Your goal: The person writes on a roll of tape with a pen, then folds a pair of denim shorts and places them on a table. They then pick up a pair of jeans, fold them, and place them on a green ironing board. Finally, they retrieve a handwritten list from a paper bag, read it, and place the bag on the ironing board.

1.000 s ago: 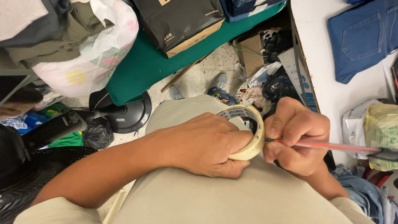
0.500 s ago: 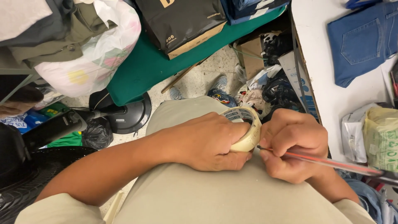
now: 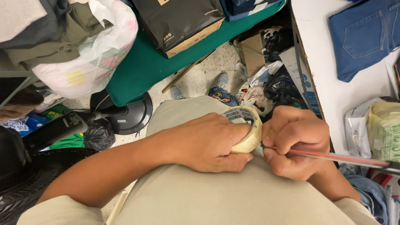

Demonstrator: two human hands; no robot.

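Speckled floor (image 3: 200,79) carrying a black round stand base (image 3: 129,114), black bags and crumpled litter (image 3: 266,89). White table (image 3: 333,83) (at right) bearing folded blue jeans (image 3: 362,37) and pale plastic bags (image 3: 381,129). Lap (image 3: 233,196) supporting both hands.

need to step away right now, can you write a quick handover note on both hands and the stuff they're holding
Left hand: wrapped around a roll of beige tape, pressing it down on the lap.
Right hand: closed on a thin red tool, its tip set against the roll's outer edge.
Around: white table to the right with blue jeans; green cloth and a black bag ahead.
Done: roll gripped, tip in place at the edge.
Left: no loose tape end shows.
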